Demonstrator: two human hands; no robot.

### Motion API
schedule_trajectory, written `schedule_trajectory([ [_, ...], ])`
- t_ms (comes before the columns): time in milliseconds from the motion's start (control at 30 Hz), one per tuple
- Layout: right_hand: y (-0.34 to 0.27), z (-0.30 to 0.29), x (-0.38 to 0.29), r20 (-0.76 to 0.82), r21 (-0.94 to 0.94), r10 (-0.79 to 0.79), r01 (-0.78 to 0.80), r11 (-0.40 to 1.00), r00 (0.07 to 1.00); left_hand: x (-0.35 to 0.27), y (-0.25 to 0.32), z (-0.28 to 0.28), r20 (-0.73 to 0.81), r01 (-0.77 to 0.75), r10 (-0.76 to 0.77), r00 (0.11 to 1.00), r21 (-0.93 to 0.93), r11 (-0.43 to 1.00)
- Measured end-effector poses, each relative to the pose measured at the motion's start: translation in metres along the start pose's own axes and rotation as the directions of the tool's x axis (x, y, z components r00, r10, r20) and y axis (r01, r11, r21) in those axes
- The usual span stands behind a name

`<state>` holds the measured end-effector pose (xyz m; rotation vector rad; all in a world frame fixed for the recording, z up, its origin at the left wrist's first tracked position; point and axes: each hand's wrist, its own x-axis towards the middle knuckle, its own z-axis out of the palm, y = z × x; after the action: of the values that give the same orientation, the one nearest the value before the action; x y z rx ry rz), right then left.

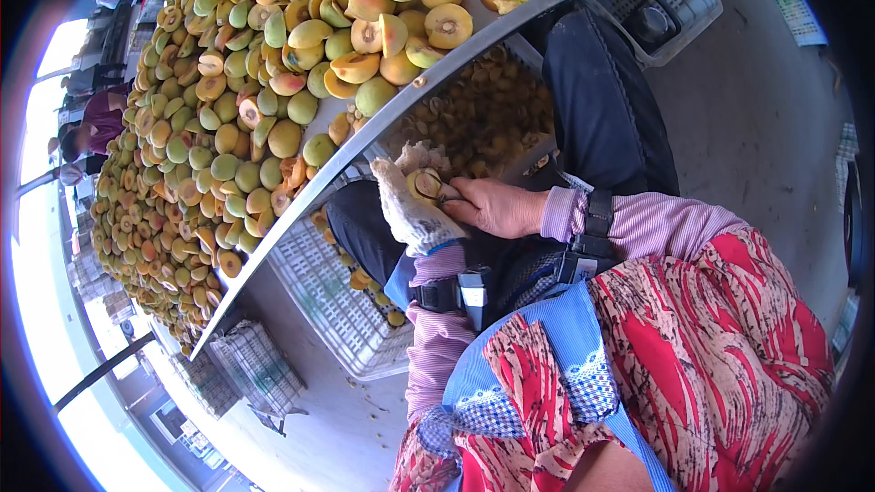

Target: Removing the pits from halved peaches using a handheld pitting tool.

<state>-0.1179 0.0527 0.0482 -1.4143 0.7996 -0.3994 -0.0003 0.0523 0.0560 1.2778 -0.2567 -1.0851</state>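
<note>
My left hand (412, 208), in a white knit glove, holds a cut half of a yellow peach (424, 182). My bare right hand (495, 205) grips a small tool with a thin curved metal end (443, 197) against the cut face; its handle is mostly hidden by my fingers. Both hands are over my lap, just short of the metal table edge (369, 133). Beyond them, a large heap of peaches (225, 130), many halved and some with the pit showing, covers the table. Beneath the edge, a mass of brown peach pits (478, 109) lies in shadow.
A white plastic crate (342, 314) with peach pieces stands beside my left leg. Another crate (697, 7) at the upper right holds a dark object. Stacked crates (256, 365) stand under the table's far end. A person in a maroon top (106, 119) is beyond the heap.
</note>
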Motion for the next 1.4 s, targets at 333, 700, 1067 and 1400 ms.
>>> schedule_trajectory([
  [333, -0.021, -0.010, -0.008, 0.269, 0.256, 0.382, -0.448, 0.857, 0.884, 0.004, 0.005, -0.010, 0.113, 0.239, -0.228, 0.967, -0.090, 0.967],
  [700, -0.020, -0.016, -0.030, 0.723, 0.632, 0.003, -0.663, 0.401, 0.691, -0.019, 0.026, -0.019, 0.411, 0.134, -0.134, 0.902, 0.030, 0.991],
  [1067, 0.003, -0.003, -0.023, -0.130, -0.491, -0.025, -0.042, 0.870, 0.991, 0.002, -0.007, -0.011, 0.354, 0.411, -0.277, 0.893, -0.390, 0.824],
  [1400, 0.038, -0.054, 0.003, -0.151, 0.804, 0.573, -0.238, 0.545, 0.805, 0.029, 0.113, -0.046, -0.013, -0.114, 0.811, 0.585, 0.989, 0.097],
])
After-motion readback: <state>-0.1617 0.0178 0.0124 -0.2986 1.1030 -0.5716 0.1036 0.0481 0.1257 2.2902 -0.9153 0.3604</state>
